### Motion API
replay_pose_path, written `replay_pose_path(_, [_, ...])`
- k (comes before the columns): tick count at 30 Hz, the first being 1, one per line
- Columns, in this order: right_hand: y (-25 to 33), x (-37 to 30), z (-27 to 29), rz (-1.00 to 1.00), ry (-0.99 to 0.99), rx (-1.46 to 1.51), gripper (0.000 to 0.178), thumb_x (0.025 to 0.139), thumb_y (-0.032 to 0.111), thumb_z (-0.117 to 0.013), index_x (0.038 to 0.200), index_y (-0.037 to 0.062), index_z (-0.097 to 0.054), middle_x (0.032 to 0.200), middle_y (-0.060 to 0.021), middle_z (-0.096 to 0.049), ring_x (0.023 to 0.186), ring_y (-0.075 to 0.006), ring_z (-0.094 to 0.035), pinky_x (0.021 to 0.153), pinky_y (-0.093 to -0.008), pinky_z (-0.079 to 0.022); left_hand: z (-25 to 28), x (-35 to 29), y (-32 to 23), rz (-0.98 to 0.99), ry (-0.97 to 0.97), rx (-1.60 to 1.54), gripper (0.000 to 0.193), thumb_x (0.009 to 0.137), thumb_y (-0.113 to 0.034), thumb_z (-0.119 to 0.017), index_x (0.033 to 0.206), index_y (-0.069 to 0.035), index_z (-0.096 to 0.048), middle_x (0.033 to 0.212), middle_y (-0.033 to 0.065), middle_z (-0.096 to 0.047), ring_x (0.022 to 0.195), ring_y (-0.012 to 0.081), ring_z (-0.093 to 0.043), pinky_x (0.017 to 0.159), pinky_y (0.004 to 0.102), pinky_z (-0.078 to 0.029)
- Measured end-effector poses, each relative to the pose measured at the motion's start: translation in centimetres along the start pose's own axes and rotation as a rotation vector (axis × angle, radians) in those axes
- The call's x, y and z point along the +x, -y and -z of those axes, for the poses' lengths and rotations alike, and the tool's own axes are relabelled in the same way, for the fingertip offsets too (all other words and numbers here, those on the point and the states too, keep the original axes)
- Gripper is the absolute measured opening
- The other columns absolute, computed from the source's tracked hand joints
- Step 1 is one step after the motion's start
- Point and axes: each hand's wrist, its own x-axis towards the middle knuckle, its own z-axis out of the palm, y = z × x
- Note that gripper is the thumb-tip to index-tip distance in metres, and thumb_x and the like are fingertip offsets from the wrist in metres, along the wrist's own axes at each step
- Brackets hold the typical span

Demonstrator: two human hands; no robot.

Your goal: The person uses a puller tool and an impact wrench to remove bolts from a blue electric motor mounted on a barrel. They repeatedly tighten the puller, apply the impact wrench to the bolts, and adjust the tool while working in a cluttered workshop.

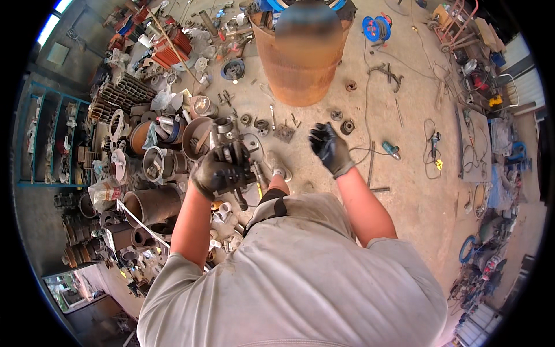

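Note:
My left hand (218, 173), in a dark-palmed work glove, is closed on a grey and black metal mechanical assembly (224, 132) left of my body. The exact kind of this part I cannot make out; the fingers hide some of it. My right hand (330, 149), gloved too, is raised over the floor to the right, its fingers loosely bent and slightly apart with nothing visible in them. Nearest to it on the floor are a dark ring-shaped metal part (347, 127) and a small square metal plate (284, 133). A wrench (273, 116) lies beyond.
A large rusty drum (300, 81) stands ahead. A teal power tool (391, 150) and a blue cable reel (377, 29) lie to the right, with cables across the floor. Metal pipes (153, 205), pots and scrap crowd the left, before a blue shelf rack (52, 139).

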Motion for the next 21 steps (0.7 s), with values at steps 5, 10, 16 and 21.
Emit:
replay_pose_path(5, [2.7, -3.9, -1.2, 0.072, -0.246, -0.476, 0.039, 0.108, 0.044, -0.060, 0.124, 0.0091, -0.068, 0.105, -0.0049, -0.073, 0.090, -0.0155, -0.067, 0.081, -0.0305, -0.054, 1.0, -2.9, 0.0, -0.066, -0.099, -0.012, 0.033, 0.092, -0.011, -0.075, 0.121, -0.001, -0.065, 0.111, 0.0071, -0.072, 0.099, 0.0197, -0.071, 0.088, 0.0354, -0.061])
replay_pose_path(10, [-1.7, -4.9, -12.6, 0.181, 0.206, -0.974, 0.034, 0.110, 0.035, -0.060, 0.120, 0.0039, -0.070, 0.098, -0.0038, -0.072, 0.081, -0.0107, -0.064, 0.073, -0.0273, -0.053, 2.7, -1.8, 0.7, -0.024, -0.158, 0.401, 0.032, 0.080, 0.003, -0.080, 0.110, -0.002, -0.070, 0.098, 0.0060, -0.073, 0.084, 0.0203, -0.071, 0.071, 0.0339, -0.059])
replay_pose_path(16, [-3.7, -4.3, -20.3, 0.308, 0.271, -1.473, 0.054, 0.107, 0.047, -0.061, 0.113, -0.0059, -0.069, 0.100, -0.0186, -0.071, 0.094, -0.0289, -0.068, 0.090, -0.0392, -0.054, -3.3, -1.3, -0.6, -0.084, -0.041, 0.527, 0.038, 0.087, 0.000, -0.076, 0.124, 0.002, -0.069, 0.101, 0.0109, -0.076, 0.088, 0.0207, -0.075, 0.078, 0.0371, -0.065])
replay_pose_path(21, [-4.5, -4.4, -20.0, 0.295, 0.188, -1.355, 0.055, 0.106, 0.052, -0.063, 0.109, -0.0017, -0.069, 0.093, -0.0160, -0.070, 0.084, -0.0234, -0.061, 0.084, -0.0380, -0.053, -1.1, 0.2, 2.1, 0.046, -0.084, 0.205, 0.055, 0.079, -0.001, -0.078, 0.133, -0.001, -0.065, 0.115, 0.0148, -0.073, 0.101, 0.0281, -0.074, 0.089, 0.0457, -0.064])
